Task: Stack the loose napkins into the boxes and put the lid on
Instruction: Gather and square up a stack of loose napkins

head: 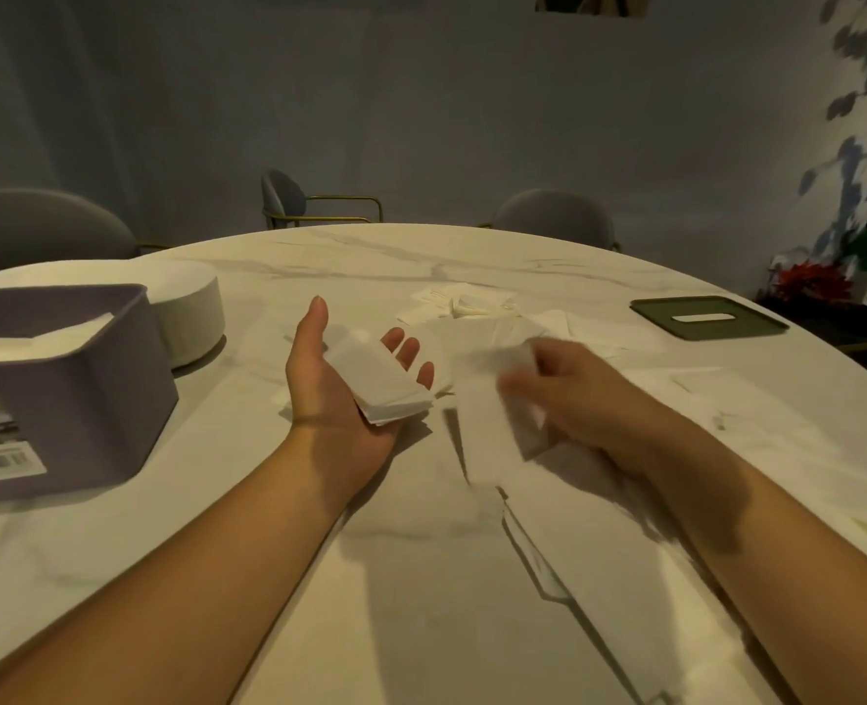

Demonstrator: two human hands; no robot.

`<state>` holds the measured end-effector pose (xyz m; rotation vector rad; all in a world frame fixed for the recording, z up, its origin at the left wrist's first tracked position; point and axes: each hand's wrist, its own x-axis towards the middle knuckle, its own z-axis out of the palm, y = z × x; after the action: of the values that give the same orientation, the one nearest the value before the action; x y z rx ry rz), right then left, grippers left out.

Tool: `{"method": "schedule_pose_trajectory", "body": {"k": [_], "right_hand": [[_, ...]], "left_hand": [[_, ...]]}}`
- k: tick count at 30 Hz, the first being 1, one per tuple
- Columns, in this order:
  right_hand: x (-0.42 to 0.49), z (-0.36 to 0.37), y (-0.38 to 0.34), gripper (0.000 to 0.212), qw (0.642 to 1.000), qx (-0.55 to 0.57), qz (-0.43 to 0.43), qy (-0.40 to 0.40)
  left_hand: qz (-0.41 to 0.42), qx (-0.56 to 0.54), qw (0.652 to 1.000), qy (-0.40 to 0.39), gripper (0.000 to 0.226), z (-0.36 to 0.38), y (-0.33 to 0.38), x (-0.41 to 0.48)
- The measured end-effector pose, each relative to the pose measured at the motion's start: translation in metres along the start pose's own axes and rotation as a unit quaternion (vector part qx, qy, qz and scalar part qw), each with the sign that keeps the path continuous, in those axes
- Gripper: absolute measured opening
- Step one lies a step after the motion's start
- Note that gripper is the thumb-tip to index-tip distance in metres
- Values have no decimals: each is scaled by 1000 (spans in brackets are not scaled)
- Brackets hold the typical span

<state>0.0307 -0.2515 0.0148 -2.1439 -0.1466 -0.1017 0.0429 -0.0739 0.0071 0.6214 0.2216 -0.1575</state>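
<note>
Head view: right of the purple plastic box, the flat left hand carries stacked white paper napkins. Farther right, the blurred right hand seemingly pinches one white napkin.

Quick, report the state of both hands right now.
Left hand: open, palm up, carrying a small stack of white folded paper napkins.
Right hand: blurred, pinching one loose white paper napkin.

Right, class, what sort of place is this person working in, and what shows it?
Probably a dining room, at home or in a restaurant: a large round marble-look table, padded chairs around it, and a flowering plant by the wall.
</note>
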Motion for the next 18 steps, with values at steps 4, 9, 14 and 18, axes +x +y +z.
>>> {"method": "schedule_pose_trajectory", "body": {"k": [4, 9, 14, 18], "right_hand": [[10, -18, 6, 30, 963, 201, 136, 121], [4, -14, 2, 20, 946, 279, 45, 160], [-8, 9, -17, 34, 980, 111, -163, 29], [-11, 12, -16, 32, 983, 6, -160, -92]], "left_hand": [[-24, 20, 999, -15, 58, 5, -9, -3], [-78, 49, 994, -50, 63, 10, -21, -9], [-66, 85, 987, -122, 59, 14, -29, -14], [-62, 100, 986, -119, 64, 10, -25, -11]]}}
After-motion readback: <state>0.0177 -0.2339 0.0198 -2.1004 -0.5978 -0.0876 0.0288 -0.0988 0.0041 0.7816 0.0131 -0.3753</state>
